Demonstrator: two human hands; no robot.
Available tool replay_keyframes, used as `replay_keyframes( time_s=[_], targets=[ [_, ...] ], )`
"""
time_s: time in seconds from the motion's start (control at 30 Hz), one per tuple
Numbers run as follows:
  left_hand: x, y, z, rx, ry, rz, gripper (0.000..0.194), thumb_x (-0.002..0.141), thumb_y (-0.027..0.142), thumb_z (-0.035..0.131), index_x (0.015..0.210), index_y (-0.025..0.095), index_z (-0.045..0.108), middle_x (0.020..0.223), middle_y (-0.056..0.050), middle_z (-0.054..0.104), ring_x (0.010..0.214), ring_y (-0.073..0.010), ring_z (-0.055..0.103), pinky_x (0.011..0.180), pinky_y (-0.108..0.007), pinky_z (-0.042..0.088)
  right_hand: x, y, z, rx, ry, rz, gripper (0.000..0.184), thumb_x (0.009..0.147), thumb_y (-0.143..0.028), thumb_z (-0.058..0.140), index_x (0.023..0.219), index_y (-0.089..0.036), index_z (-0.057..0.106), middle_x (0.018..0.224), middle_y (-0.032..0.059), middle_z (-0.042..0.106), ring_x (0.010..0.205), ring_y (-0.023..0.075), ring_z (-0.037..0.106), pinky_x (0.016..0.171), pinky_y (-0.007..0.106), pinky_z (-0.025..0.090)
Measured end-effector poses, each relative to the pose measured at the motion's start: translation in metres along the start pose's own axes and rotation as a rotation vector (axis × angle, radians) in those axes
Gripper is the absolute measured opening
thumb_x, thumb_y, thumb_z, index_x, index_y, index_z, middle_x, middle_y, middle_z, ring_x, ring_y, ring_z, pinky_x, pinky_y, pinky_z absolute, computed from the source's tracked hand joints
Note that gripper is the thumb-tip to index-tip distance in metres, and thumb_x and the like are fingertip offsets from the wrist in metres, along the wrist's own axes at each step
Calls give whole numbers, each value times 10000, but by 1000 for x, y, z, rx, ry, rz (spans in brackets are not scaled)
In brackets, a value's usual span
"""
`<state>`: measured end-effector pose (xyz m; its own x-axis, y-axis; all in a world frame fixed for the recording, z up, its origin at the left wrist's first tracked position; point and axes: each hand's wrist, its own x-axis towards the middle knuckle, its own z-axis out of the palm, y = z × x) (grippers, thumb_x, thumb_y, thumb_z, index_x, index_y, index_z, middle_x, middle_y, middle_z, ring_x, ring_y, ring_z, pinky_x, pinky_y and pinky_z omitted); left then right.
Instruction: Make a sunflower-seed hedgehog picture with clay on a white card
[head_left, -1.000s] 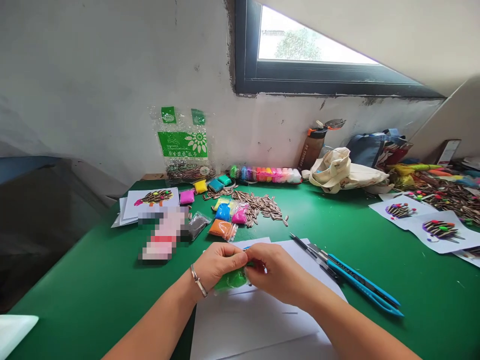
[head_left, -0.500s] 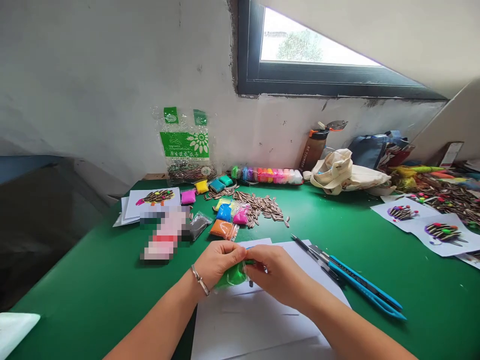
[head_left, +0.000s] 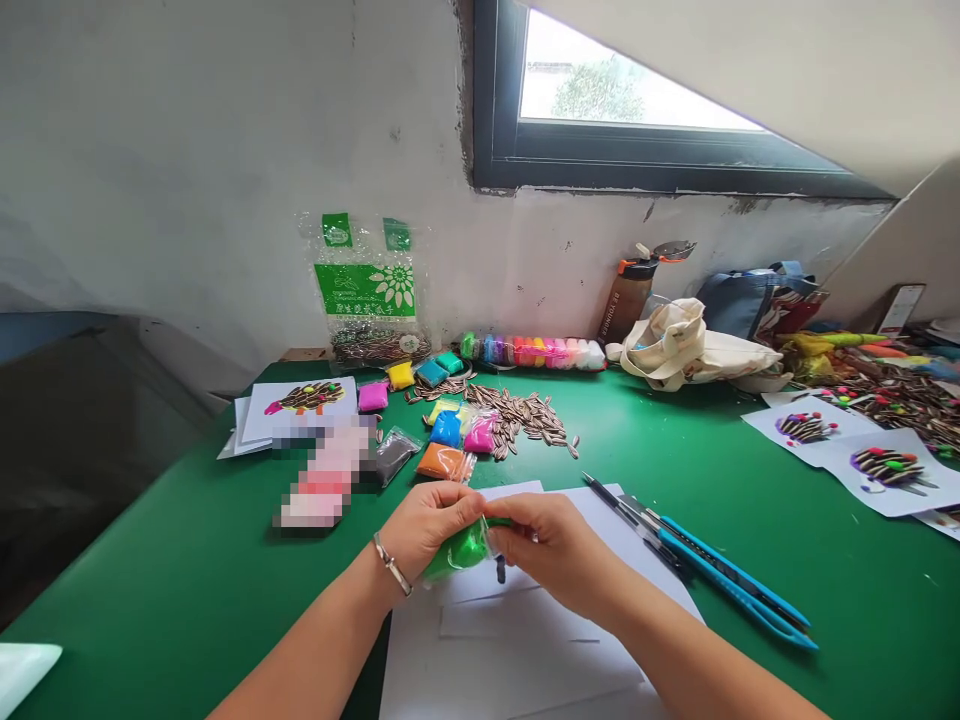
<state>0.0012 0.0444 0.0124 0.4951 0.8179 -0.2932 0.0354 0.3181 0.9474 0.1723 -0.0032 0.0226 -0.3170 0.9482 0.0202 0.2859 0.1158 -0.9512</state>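
A clear packet of bright green modelling clay hangs between my hands above white paper sheets. My left hand is closed on the packet's upper edge, thumb on top. My right hand pinches the packet's right end, its fingertips touching those of the left. A small dark piece shows just below the right fingers; what it is I cannot tell. Just beyond the hands lie packets of orange clay, blue clay, pink clay and black clay.
Sunflower seeds lie scattered behind the packets, before a seed bag and a row of coloured clay. Pens and a blue tool lie at the right. Seed pictures and a cloth bag sit farther off.
Both hands stay closed on the green clay packet and shift very slightly left in view. The dark piece below the right fingers shows more now. Nothing else on the table has moved.
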Motion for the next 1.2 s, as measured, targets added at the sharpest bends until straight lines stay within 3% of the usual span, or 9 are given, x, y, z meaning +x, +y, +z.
replay_keyframes(
  time_s=[0.13, 0.37, 0.5, 0.67, 0.83, 1.0, 1.2],
  targets=[
    [1, -2, 2, 0, -20, -5, 494, 617, 567, 757, 718, 88, 685, 594, 2, 516, 549, -93, 421, 526, -218, 309, -1, 0, -1, -52, 38, -7, 185, 788, -125, 484, 780, -180, 661, 597, -49, 462, 553, 71, 421, 491, 185, 306],
    [2, -1, 2, -56, -6, -6, 459, 628, 541, 763, 710, 97, 678, 626, -29, 583, 566, -114, 480, 551, -234, 355, 0, -1, -4, 296, 52, 103, 97, 812, -186, 506, 812, -170, 602, 665, -29, 557, 553, 86, 556, 501, 186, 417],
    [1, 0, 3, -73, -18, -1, 457, 638, 546, 754, 711, 101, 680, 613, -29, 586, 565, -124, 500, 549, -238, 365, 1, -1, -4, 294, 36, 159, 187, 789, -157, 524, 908, -175, 668, 657, -25, 575, 575, 91, 576, 550, 200, 446],
    [1, 1, 5, -63, -6, -5, 458, 623, 543, 766, 699, 99, 684, 587, -15, 574, 541, -107, 487, 533, -223, 362, 1, -1, -4, 320, 10, 179, 136, 752, -172, 593, 847, -160, 690, 646, -23, 579, 561, 79, 555, 526, 182, 428],
    [3, 0, 4, -52, 7, -3, 466, 617, 553, 765, 682, 99, 681, 599, -21, 587, 556, -111, 493, 543, -227, 369, 3, 5, -3, 266, 78, 140, 136, 814, -267, 571, 787, -152, 639, 627, -27, 554, 510, 73, 536, 488, 186, 411],
    [2, 0, 4, -74, -12, 3, 525, 587, 599, 759, 731, 98, 696, 629, -42, 617, 623, -163, 556, 598, -268, 416, 4, 5, -4, 306, 47, 165, 238, 846, -354, 538, 724, -152, 570, 606, -21, 558, 453, 72, 527, 412, 174, 342],
    [2, 2, 6, -91, 82, 4, 453, 565, 521, 807, 694, 101, 700, 614, -29, 620, 557, -117, 526, 530, -223, 394, 8, 1, 0, 371, 105, 186, 94, 784, -258, 571, 770, -166, 582, 598, -40, 528, 516, 84, 521, 492, 199, 416]
  ],
)
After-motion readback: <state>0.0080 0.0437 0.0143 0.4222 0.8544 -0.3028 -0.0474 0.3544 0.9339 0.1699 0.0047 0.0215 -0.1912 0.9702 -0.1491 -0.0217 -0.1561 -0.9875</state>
